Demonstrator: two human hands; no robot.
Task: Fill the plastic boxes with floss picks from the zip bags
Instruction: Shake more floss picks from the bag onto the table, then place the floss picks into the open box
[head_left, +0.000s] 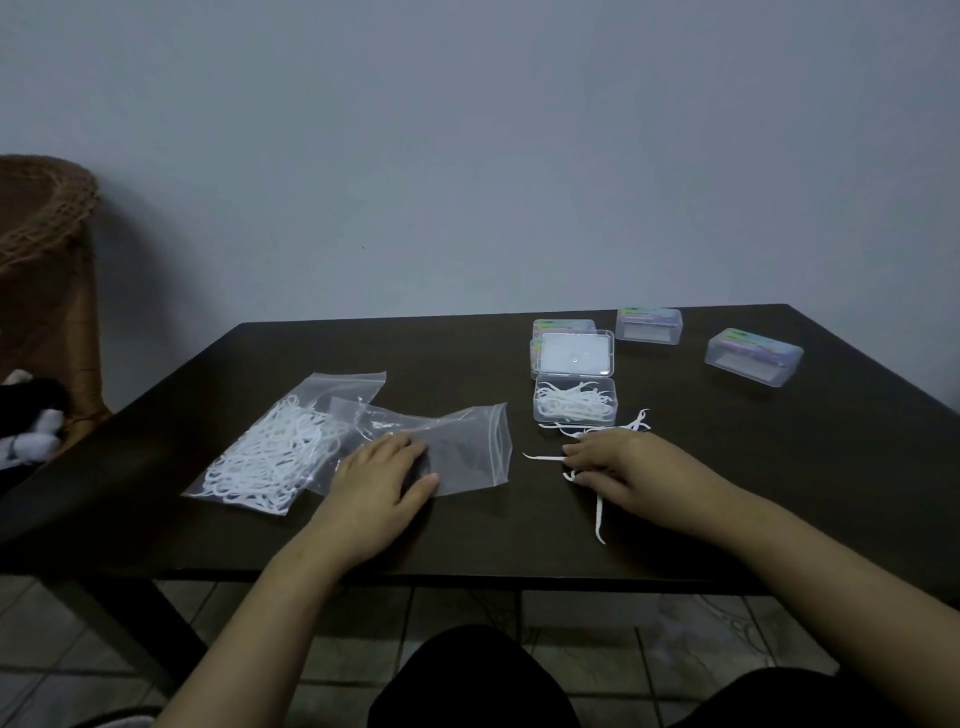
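Several loose white plastic floss picks (592, 441) lay scattered beneath the right hand (626, 470), whose curled fingers gathered them just before the open clear plastic box (575, 404), already part-filled. Advice: sweep them together, lift as one bunch. Left hand (382, 480) rested flat on the emptied clear zip bag (457, 449); the full zip bag (275, 449) lay just beyond it to the left.

You face a plain grey-blue wall (467, 130), unlit and dim, with no strong shadows on it. A dark brown table (779, 493) stands in front of it, its far edge close to the wall, one dark leg (119, 623) slanting down at your left. Under it you see a tiled floor (691, 639) in pale, mottled squares. At your left stands a brown wicker chair (47, 249), and something black and white (31, 421) lies on its seat.
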